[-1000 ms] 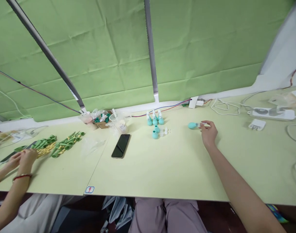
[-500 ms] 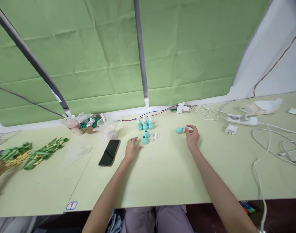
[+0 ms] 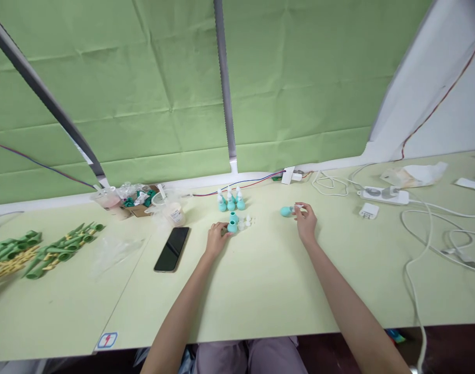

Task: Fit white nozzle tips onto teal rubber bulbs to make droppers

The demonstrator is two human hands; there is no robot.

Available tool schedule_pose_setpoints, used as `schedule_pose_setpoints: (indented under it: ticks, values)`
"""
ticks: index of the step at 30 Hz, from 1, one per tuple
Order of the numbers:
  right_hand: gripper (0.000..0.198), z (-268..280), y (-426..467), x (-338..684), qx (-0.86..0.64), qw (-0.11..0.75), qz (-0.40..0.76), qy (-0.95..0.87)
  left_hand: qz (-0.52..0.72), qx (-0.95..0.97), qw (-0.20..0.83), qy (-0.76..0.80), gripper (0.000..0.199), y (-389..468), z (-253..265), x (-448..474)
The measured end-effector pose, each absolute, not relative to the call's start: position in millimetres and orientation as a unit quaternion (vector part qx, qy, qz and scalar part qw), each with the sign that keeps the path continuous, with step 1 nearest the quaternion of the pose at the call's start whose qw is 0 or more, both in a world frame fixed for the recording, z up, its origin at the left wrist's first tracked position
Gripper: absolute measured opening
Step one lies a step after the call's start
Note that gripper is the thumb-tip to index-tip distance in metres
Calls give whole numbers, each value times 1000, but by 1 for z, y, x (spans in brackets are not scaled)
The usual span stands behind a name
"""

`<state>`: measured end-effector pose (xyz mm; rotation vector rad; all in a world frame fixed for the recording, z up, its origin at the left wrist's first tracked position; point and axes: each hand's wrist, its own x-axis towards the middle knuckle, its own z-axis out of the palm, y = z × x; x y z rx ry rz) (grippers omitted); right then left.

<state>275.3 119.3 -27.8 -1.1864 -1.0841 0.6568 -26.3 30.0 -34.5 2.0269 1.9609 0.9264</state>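
At the centre of the table, my left hand (image 3: 217,239) has its thumb and fingertips around the left side of an open-topped turquoise bulb bottle (image 3: 232,227), which stands upright. Another open turquoise bulb bottle (image 3: 233,217) is just behind it. Small white and clear parts (image 3: 245,222) lie to their right. Farther back stand several turquoise bulb bottles fitted with white nozzles (image 3: 230,200). To the right, my right hand (image 3: 306,221) pinches the white end of a turquoise bulb bottle (image 3: 286,211) lying on its side, bulb toward the left.
A black phone (image 3: 172,249) lies left of my left hand. Behind it are a plastic bag with a cup (image 3: 175,214) and a small box (image 3: 139,210). Green and yellow pieces (image 3: 62,249) lie far left, beside another person's hand. A power strip (image 3: 383,195) and white cables are at right.
My left hand has moved slightly right, from bare table to the front open bulb bottle. My right hand still holds the lying bottle. The view has shifted a little.
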Motion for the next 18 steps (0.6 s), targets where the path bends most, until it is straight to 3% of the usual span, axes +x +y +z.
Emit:
schedule_pose_setpoints:
  ticks: [18]
  values:
    - [40,-28,120,275,-518,650,323,-453,368,684,148,612,27,33,-39,-27]
